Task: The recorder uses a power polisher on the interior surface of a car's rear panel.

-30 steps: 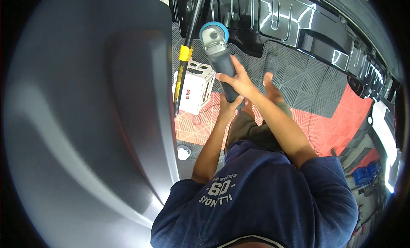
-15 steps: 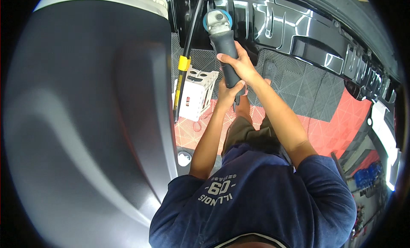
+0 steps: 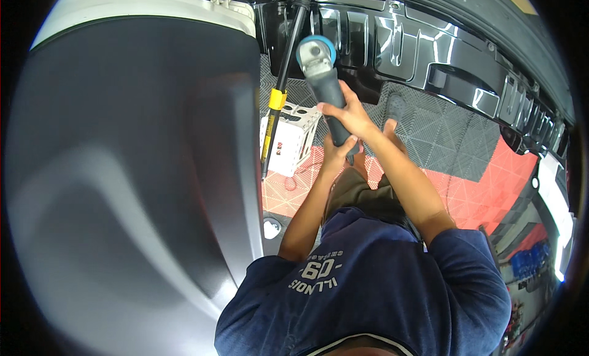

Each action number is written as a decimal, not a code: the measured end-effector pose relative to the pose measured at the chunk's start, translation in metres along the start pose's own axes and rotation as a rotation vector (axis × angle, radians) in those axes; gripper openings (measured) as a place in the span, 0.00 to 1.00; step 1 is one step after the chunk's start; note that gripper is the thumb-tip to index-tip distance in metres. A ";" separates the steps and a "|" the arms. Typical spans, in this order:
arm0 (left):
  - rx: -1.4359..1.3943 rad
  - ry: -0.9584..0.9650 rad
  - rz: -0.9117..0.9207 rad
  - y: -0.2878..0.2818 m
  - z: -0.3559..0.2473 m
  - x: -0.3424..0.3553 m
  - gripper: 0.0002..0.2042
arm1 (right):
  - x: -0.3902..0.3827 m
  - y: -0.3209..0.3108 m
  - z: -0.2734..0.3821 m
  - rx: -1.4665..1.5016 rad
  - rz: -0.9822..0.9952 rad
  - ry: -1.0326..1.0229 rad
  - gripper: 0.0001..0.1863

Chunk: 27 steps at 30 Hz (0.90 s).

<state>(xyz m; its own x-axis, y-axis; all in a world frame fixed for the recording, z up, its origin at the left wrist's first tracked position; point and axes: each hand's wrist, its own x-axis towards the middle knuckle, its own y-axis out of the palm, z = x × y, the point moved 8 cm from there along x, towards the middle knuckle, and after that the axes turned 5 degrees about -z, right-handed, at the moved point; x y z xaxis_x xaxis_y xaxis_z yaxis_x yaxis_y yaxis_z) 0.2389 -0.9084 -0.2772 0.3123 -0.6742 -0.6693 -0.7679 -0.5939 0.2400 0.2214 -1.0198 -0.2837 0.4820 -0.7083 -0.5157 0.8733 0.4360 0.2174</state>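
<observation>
An angle polisher [image 3: 328,95] with a dark body, a silver head and a blue round backing pad [image 3: 329,45] reaches away from me toward a glossy black ribbed car panel [image 3: 402,52]. My right hand [image 3: 351,115] is closed around the middle of the body. Behind it, my left hand [image 3: 336,153] grips the rear end of the tool. The head overlaps the left part of the panel in the view; I cannot tell whether the pad touches it.
Left of the polisher stands a black strut [image 3: 287,55] with a yellow tag, beside a large dark trim panel [image 3: 123,141] filling the left side. A white plastic crate [image 3: 288,144] sits below on the grey and red floor tiles [image 3: 472,193]. A bright lamp [image 3: 557,196] is at far right.
The polisher has come back toward me and slightly left against the panel, both hands still holding it. My view has shifted a little, so the surroundings sit lower and further right.
</observation>
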 end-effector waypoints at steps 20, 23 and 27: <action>-0.057 0.026 -0.074 -0.004 0.045 -0.009 0.14 | -0.011 -0.005 -0.047 -0.079 0.133 0.083 0.45; -0.065 -0.025 -0.080 -0.002 0.052 -0.019 0.15 | -0.018 -0.006 -0.043 -0.176 0.140 0.027 0.40; 0.002 0.070 -0.056 0.004 0.070 -0.025 0.12 | -0.033 -0.027 -0.060 -0.096 0.072 0.086 0.36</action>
<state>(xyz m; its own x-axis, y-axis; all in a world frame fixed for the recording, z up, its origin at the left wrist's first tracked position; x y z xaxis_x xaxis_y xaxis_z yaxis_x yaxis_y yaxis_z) 0.1886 -0.8632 -0.3083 0.3926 -0.6690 -0.6311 -0.7494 -0.6305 0.2021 0.1772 -0.9748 -0.3224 0.5314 -0.6248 -0.5720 0.8241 0.5377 0.1782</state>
